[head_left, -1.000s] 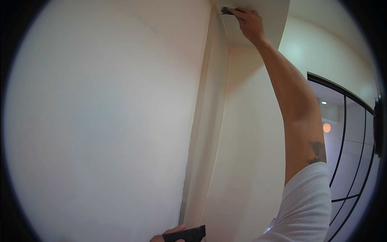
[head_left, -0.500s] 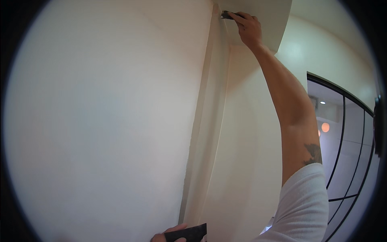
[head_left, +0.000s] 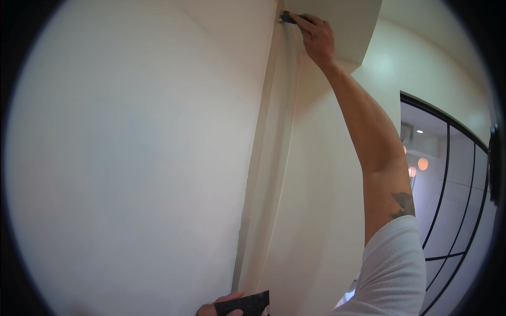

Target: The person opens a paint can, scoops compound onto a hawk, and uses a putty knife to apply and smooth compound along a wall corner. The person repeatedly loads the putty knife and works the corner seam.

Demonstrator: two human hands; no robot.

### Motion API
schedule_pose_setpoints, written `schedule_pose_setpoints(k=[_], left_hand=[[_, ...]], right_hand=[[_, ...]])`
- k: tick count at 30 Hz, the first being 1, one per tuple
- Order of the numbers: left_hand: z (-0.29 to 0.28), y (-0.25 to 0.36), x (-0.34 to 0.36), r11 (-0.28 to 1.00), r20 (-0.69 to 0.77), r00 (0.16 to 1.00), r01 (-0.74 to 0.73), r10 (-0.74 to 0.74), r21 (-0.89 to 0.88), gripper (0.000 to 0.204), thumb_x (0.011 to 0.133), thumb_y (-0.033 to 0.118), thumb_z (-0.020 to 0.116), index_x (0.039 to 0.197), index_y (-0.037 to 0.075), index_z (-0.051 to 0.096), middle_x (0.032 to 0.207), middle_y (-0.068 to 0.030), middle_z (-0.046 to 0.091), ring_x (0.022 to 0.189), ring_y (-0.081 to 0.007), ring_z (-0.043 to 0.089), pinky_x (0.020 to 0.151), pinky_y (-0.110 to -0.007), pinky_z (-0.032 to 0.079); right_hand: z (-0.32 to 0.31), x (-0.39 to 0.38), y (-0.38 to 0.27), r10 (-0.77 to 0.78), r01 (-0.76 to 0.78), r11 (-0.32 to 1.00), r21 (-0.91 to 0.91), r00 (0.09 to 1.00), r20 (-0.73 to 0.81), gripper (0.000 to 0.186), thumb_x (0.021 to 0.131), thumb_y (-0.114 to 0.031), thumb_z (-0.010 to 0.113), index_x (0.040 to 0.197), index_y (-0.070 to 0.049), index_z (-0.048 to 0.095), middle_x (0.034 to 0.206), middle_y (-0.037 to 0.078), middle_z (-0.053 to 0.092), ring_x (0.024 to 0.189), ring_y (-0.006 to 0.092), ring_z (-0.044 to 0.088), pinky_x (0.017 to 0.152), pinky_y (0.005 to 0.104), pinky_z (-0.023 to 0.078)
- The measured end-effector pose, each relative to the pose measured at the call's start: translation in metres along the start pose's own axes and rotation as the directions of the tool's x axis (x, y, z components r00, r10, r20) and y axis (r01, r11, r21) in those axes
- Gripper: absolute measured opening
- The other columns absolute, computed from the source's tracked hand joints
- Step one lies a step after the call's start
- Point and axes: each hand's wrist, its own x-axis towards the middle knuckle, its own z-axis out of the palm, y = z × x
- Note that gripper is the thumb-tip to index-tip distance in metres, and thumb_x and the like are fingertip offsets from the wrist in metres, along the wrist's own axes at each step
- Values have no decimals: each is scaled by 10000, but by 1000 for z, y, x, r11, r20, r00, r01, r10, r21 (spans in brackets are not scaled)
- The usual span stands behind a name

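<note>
High up, my right hand point(head_left: 316, 39) grips a small dark flat-bladed scraper point(head_left: 290, 17), its edge at the top of a narrow vertical strip point(head_left: 266, 131) beside the large white wall panel point(head_left: 137, 147), where it meets the soffit. My right arm stretches up, white sleeve at the shoulder. At the bottom, my left hand point(head_left: 217, 309) holds a wide dark flat plate or blade point(head_left: 245, 302), partly out of frame; whether it touches the wall is unclear.
A cream wall point(head_left: 321, 205) stands right of the strip, under a ceiling soffit point(head_left: 345, 29). At the right is a black-framed glass partition point(head_left: 448, 174) with round pink lamps point(head_left: 422, 164) visible through it, and a dark object point(head_left: 494, 163) at the rim.
My right hand and scraper have shifted left toward the strip, with a slight drop of the hand and arm. My left hand and plate have barely moved.
</note>
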Motion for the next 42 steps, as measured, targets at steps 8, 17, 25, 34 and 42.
schedule_pose_setpoints(k=[8,17,25,34,42], left_hand=[[-1,0,0,996,-8,998,68,-68,-57,525,1048,140,624,1491,-130,539,1228,-219,748,1067,-266,720,970,-358,574],[-9,-6,1,999,40,998,-39,38,12,552,1059,190,668,1496,-124,543,1262,-213,746,1098,-241,705,983,-345,559],[-10,-5,1,1000,48,999,-24,24,-14,502,1070,135,633,1489,-127,548,1232,-207,759,1080,-234,708,995,-346,555],[-13,-5,-1,996,69,997,-28,34,-85,477,1075,107,624,1488,-119,550,1210,-218,762,1068,-242,724,992,-362,572],[-18,-7,2,998,113,994,-9,16,-61,457,1071,44,595,1504,-98,549,1187,-229,771,1053,-257,747,967,-352,585]], right_hand=[[-12,-4,-2,71,-71,997,23,997,-16,401,980,-111,713,1289,-349,806,1231,33,769,1046,329,676,968,442,564],[-11,-18,-5,9,-8,1000,-8,998,57,370,1002,-143,708,1294,-349,806,1246,47,747,1089,320,679,963,447,561],[-63,24,-40,240,-182,953,-242,941,239,313,1032,-305,647,1304,-343,798,1169,121,765,1001,378,737,888,519,590],[-15,106,-38,102,125,859,-497,908,406,238,1011,-187,623,1043,-88,837,1028,179,791,969,379,752,869,522,591],[6,137,-35,144,244,802,-545,806,573,244,992,-120,591,1008,-46,823,1084,211,793,1071,403,756,917,521,608]])
